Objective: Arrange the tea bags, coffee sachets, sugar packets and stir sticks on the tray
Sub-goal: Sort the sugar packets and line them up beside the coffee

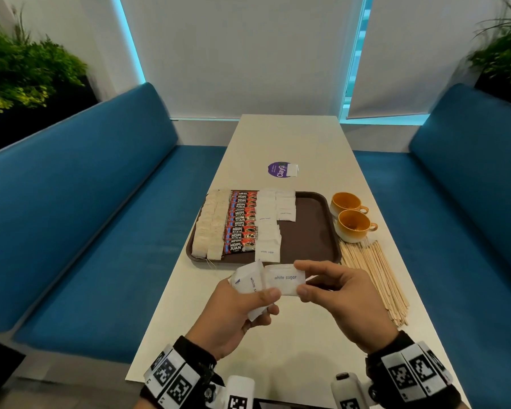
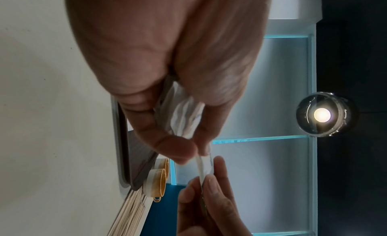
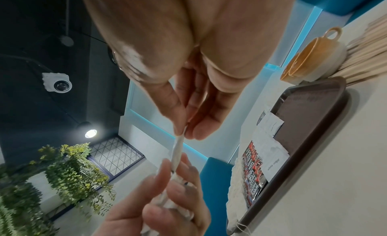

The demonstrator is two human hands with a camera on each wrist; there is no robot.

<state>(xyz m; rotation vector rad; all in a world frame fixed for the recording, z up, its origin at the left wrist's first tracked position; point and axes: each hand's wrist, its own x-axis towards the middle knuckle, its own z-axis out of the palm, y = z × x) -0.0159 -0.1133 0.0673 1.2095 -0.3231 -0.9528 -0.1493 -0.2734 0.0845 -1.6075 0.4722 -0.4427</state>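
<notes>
At lower centre, our left hand [image 1: 242, 308] grips a bunch of sugar packets [image 1: 247, 280] – our right hand [image 1: 340, 293] pinches one packet [image 1: 283, 279] – above the tray [image 1: 316, 228].

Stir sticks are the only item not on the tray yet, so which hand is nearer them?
Right. The right hand is beside the stir sticks; the left hand is farther left, holding sugar packets.
</notes>
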